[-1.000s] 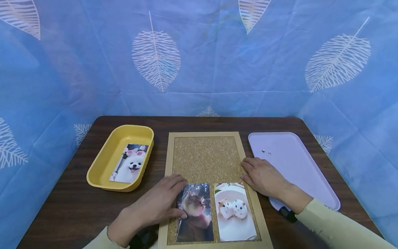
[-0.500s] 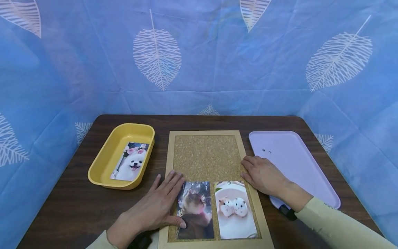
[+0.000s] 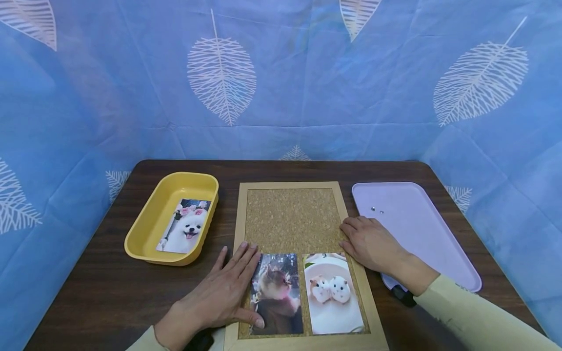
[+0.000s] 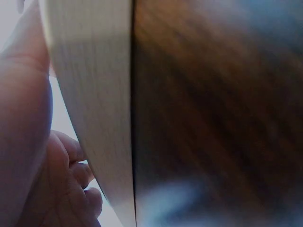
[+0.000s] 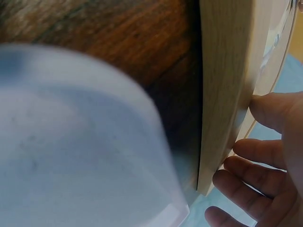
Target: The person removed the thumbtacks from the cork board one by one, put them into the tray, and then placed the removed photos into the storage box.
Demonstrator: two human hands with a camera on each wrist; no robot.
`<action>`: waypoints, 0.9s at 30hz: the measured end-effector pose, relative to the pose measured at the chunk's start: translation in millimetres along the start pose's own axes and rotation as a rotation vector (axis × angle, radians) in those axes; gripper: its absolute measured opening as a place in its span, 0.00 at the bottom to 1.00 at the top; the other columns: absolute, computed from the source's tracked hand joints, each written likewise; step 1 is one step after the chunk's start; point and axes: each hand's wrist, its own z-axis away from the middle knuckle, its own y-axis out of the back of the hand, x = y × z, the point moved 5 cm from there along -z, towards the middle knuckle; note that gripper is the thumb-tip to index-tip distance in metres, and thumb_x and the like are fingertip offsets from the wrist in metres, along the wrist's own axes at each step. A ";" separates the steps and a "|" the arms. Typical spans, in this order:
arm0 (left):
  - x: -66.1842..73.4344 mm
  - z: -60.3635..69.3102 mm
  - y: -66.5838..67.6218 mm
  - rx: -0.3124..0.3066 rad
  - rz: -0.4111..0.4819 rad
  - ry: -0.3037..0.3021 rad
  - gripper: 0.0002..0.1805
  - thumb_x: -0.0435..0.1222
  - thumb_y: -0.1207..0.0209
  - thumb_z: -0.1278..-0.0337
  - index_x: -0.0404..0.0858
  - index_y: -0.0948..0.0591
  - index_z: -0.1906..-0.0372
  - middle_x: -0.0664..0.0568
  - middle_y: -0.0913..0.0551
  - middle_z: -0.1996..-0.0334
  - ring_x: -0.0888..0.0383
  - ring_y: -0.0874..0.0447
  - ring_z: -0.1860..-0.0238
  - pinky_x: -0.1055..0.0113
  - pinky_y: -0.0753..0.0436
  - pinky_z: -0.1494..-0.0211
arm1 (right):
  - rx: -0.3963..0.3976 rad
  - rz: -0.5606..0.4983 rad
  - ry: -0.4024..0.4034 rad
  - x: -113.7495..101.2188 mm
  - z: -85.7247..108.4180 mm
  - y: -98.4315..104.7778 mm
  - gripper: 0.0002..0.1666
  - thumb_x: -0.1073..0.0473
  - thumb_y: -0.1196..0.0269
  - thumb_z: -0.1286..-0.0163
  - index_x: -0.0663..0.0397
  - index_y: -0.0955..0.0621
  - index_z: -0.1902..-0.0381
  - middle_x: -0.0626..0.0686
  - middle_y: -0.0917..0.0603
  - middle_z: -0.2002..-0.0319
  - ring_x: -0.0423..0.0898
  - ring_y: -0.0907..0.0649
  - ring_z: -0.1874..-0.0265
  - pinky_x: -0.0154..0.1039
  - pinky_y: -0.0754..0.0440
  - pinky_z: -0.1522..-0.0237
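The board [image 3: 290,219] was touched at opposite sides by the left hand [image 3: 221,295] and right hand [image 3: 374,243], set apart, their fingers unclenched.

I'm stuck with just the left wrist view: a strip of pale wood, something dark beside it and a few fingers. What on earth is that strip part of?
Observer: It's the wooden frame of a cork board, seen whole in the head view.

Visitor: Oh, lovely! So is anything on that board?

Observer: Yes, two pictures side by side on its near half: a darker one at left and one of two small furry animals at right.
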 end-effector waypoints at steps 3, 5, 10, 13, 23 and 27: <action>0.8 0.9 -0.1 0.019 -0.006 -0.003 0.75 0.86 0.51 0.58 0.41 0.53 0.13 0.48 0.59 0.12 0.47 0.68 0.13 0.32 0.60 0.16 | -0.004 -0.002 -0.002 -0.1 0.1 -0.5 0.24 0.52 0.31 0.26 0.65 0.15 0.43 0.62 0.14 0.44 0.60 0.15 0.45 0.60 0.17 0.43; 0.7 1.0 -0.2 0.032 -0.011 -0.005 0.76 0.86 0.51 0.58 0.41 0.53 0.13 0.47 0.59 0.12 0.47 0.67 0.13 0.32 0.60 0.16 | -0.003 -0.005 -0.001 -0.1 0.4 -0.6 0.24 0.52 0.31 0.26 0.66 0.15 0.43 0.62 0.14 0.44 0.60 0.15 0.45 0.60 0.17 0.43; 0.0 -0.1 -1.2 0.036 -0.027 -0.006 0.75 0.86 0.51 0.58 0.40 0.53 0.13 0.46 0.59 0.13 0.45 0.67 0.13 0.31 0.61 0.17 | 0.001 -0.008 0.003 -0.1 0.8 -0.7 0.24 0.52 0.31 0.27 0.66 0.15 0.43 0.62 0.14 0.44 0.60 0.15 0.45 0.59 0.16 0.44; -0.4 -1.0 -1.8 0.019 -0.029 -0.009 0.75 0.86 0.51 0.57 0.40 0.53 0.13 0.46 0.60 0.12 0.45 0.68 0.13 0.31 0.61 0.17 | 0.006 -0.009 0.006 0.0 0.9 -0.4 0.24 0.52 0.31 0.27 0.66 0.15 0.43 0.62 0.14 0.44 0.60 0.15 0.45 0.59 0.16 0.44; -0.7 -1.2 -1.6 0.021 -0.019 -0.046 0.74 0.85 0.49 0.56 0.39 0.52 0.13 0.45 0.59 0.13 0.44 0.65 0.13 0.34 0.56 0.16 | 0.019 -0.005 0.014 0.3 0.1 -2.2 0.23 0.51 0.31 0.27 0.65 0.14 0.45 0.62 0.13 0.45 0.60 0.14 0.46 0.60 0.16 0.46; -0.1 -1.0 -1.1 0.024 -0.022 -0.048 0.74 0.85 0.50 0.56 0.39 0.52 0.13 0.45 0.59 0.13 0.45 0.65 0.13 0.35 0.55 0.15 | 0.017 0.004 0.018 -0.1 -1.2 -1.9 0.23 0.51 0.31 0.28 0.65 0.14 0.46 0.62 0.13 0.46 0.60 0.14 0.47 0.60 0.16 0.46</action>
